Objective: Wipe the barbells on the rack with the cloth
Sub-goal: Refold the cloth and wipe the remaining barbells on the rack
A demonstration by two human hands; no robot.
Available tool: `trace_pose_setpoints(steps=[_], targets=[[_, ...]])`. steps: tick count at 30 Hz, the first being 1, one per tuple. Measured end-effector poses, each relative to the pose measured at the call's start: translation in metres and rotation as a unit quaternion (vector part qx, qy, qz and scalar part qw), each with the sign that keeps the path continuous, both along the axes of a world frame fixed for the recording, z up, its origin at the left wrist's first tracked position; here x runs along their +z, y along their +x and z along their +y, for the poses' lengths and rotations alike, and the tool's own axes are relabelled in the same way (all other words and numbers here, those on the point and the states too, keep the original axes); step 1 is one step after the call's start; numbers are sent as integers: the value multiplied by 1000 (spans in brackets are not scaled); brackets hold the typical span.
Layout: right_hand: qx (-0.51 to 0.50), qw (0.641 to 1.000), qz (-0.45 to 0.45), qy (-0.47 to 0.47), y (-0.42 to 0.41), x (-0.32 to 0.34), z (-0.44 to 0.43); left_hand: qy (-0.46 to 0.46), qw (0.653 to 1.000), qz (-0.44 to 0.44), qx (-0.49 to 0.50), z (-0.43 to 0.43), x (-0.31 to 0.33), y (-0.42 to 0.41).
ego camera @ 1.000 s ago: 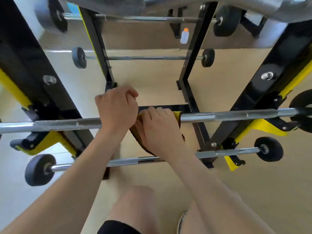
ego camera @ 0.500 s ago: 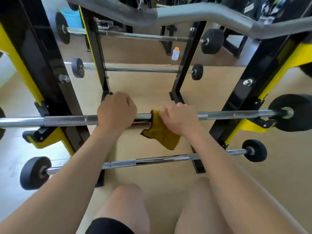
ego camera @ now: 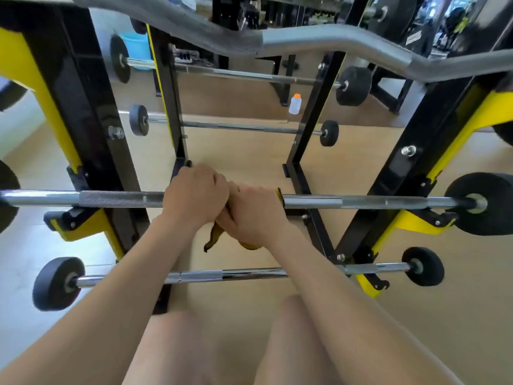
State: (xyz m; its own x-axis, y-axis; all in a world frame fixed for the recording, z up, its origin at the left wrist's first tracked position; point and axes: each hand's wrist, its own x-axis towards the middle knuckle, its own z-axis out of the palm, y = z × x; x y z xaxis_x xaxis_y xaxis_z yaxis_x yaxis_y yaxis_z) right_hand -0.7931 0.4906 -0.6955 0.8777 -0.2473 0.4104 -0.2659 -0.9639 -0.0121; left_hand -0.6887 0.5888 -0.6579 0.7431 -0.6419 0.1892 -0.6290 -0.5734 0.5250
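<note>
Setting: tan gym floor (ego camera: 244, 157) under a black rack (ego camera: 91, 129) with yellow cradles; machines beyond it are blurred
Left fingers (ego camera: 212, 177): curled over the top of the middle barbell (ego camera: 361, 202) and clenched round its shaft; the tips are hidden behind the bar
Right fingers (ego camera: 249, 191): curled over the same shaft, gripping the cloth (ego camera: 216, 235) against the steel
Hands: left hand (ego camera: 194, 197) and right hand (ego camera: 256, 211) lie side by side near the bar's centre, touching; both forearms reach in from the lower edge
Cloth, position: mustard yellow; wrapped round the shaft beneath the right hand; a thin edge shows just right of that hand; a loose tail hangs below the bar between the two wrists
Middle barbell, position: level across the rack, resting in the yellow cradles on both sides; a knurled section lies just left of the left hand; a black plate caps the right end
Lower barbell (ego camera: 244, 274): level, below and nearer than the hands; small black plates at both ends
Curl bar (ego camera: 319, 41): grey and bent, across the top of the view, blurred
Far barbells: upper far barbell (ego camera: 249, 75) and lower far barbell (ego camera: 236, 127) sit on the rack's far side, one above the other
Bottle (ego camera: 294, 104): white with an orange cap, upright on the floor beyond the rack
Knees (ego camera: 177, 345): bare, at the bottom edge, between the forearms
</note>
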Motion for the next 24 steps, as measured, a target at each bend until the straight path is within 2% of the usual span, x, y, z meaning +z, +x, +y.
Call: trace_pose_setpoints(steps=[3, 5, 8, 13, 18, 22, 24], targets=[[59, 995, 57, -52, -9, 0, -18, -63, 993, -81, 53, 26, 2, 18], [53, 993, 80, -72, -6, 3, -20, -72, 987, -133, 62, 45, 7, 26], [42, 987, 112, -109, 19, 13, 0, -90, 978, -167, 85, 67, 10, 36], [79, 989, 77, -99, 72, 12, 57, -148, 958, -196, 148, 117, -6, 59], [93, 991, 52, -75, 149, 5, 127, -141, 941, -179, 250, 154, -24, 82], [27, 997, 66, 28, 172, 12, 155, -166, 947, -136, 238, 160, -32, 86], [30, 994, 84, 63, 169, 17, 151, -194, 946, -110, 234, 159, -38, 84]])
